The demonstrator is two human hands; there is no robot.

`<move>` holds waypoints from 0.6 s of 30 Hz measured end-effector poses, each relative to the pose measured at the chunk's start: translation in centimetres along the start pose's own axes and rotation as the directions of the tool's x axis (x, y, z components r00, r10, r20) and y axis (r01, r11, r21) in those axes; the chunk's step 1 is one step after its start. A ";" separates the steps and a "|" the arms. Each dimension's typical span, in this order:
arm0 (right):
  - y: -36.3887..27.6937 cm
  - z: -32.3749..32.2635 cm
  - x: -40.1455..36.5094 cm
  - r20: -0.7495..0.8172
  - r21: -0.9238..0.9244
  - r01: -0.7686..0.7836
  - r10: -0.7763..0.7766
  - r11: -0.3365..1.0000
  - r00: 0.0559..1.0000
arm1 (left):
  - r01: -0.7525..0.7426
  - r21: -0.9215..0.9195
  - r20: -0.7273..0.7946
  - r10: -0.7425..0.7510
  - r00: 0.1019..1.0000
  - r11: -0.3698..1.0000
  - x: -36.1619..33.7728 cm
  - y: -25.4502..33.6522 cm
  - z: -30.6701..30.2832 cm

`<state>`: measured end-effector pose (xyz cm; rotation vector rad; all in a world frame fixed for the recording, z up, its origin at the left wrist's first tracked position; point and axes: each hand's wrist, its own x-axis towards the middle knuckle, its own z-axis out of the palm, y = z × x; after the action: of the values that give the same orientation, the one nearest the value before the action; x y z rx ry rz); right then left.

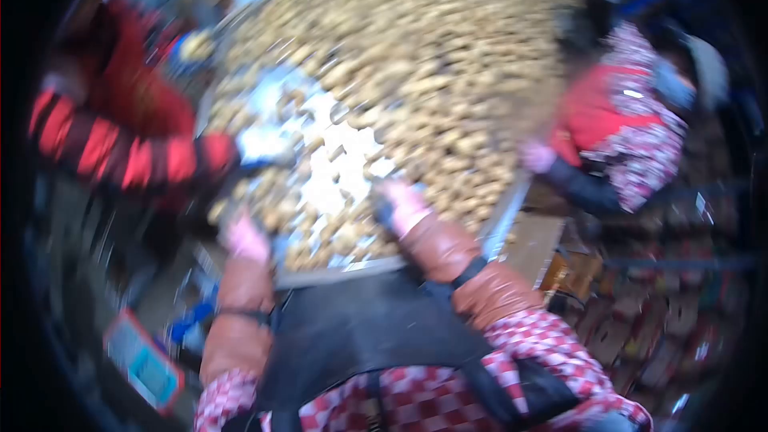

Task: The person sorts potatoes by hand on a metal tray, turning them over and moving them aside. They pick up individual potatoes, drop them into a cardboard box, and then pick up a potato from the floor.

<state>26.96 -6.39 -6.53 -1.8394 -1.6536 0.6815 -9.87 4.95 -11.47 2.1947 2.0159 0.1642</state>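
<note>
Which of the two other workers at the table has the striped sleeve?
The one on the left: the striped sleeve has red and black bands, while the floral sleeve on the right is pink-and-white patterned.

Heavy motion blur smears the whole frame, and no outline is crisp. The light is bright and even in the middle. The bare patch of the shiny round metal tray [320,160] glares white and loses all detail, and the heap of pale tan lumps [432,56] shows only as streaks. Fisheye distortion bends the borders, which darken into a black vignette at the corners.
</note>
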 end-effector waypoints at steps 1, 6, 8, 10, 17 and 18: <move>1.0 -0.3 -0.8 -0.080 0.026 0.020 -0.018 0.999 0.997 | -0.123 -0.094 0.004 0.124 0.992 0.988 1.4 1.2 -1.0; 1.9 -2.2 -2.7 -0.146 -0.072 -0.044 0.033 0.996 0.989 | 0.032 -0.538 -0.025 -0.054 0.998 0.842 6.1 -0.7 5.3; 1.9 -2.2 -3.5 -0.162 0.016 -0.124 0.125 0.992 0.979 | 0.007 -0.358 -0.002 -0.008 1.000 0.934 6.4 -0.1 4.3; 1.4 -2.7 -3.2 -0.132 0.072 -0.200 0.208 0.977 0.969 | 0.108 -0.058 0.131 -0.100 0.986 0.992 5.6 3.0 0.6; 1.7 -2.1 -2.2 -0.090 -0.033 -0.197 0.193 0.980 0.977 | -0.301 0.110 0.022 0.300 0.954 0.947 6.2 4.4 6.6; 0.8 -2.4 -2.2 -0.059 -0.045 -0.197 0.194 0.979 0.979 | -0.378 0.007 0.052 0.377 0.925 0.926 4.2 6.3 4.6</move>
<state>28.93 -8.81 -5.42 -2.0581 -1.4802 0.6695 -2.51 8.46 -14.93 2.5491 1.5516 0.1347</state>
